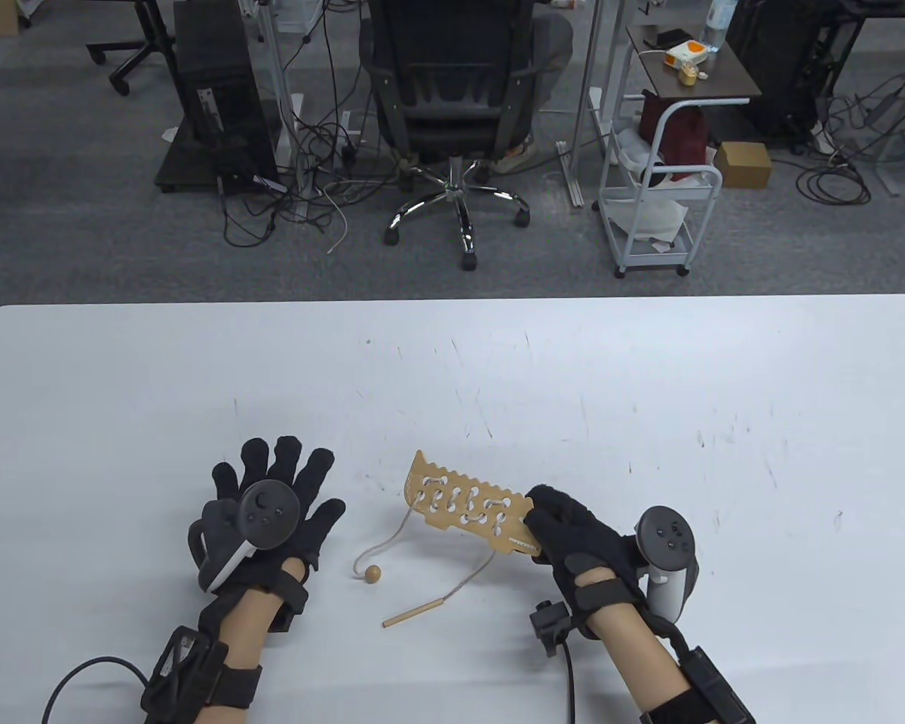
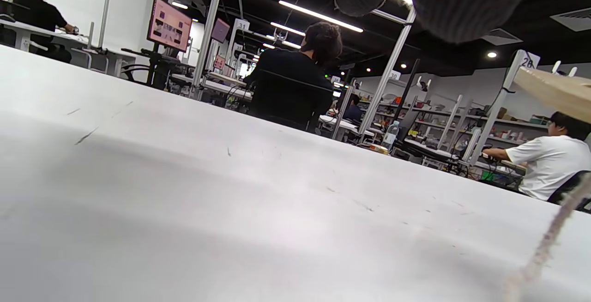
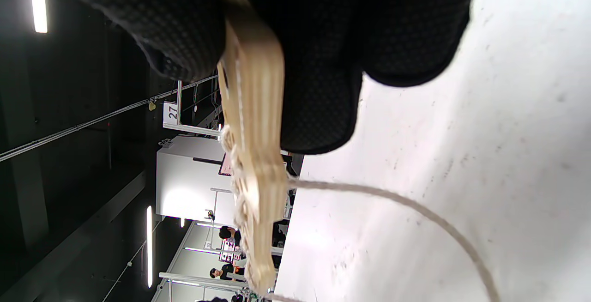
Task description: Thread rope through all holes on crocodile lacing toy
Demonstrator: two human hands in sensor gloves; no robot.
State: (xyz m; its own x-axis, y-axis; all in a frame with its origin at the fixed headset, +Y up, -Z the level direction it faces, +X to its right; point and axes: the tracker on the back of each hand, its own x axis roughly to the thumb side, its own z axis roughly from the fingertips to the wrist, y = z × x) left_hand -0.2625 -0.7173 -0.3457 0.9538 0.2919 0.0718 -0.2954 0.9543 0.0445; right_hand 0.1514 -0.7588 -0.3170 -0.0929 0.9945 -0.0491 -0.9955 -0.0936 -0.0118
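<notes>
White counter [image 1: 648, 392] sits under both my hands. My right hand [image 1: 573, 535] pinches one end of the crocodile toy [image 1: 467, 509] with its fingers [image 3: 318, 62] and holds it up, tilted. Rope [image 1: 392, 539] runs through its holes and hangs down to a small ball [image 1: 373, 575] and a wooden stick [image 1: 415, 612] on the counter. My left hand [image 1: 271, 513] lies flat, fingers spread, holding nothing.

The number 31 is being shown on a white tag [image 2: 242, 24] fixed to a frame post, 27 on a white post sign [image 3: 171, 111]; another tag [image 2: 527, 61] is only partly readable.
</notes>
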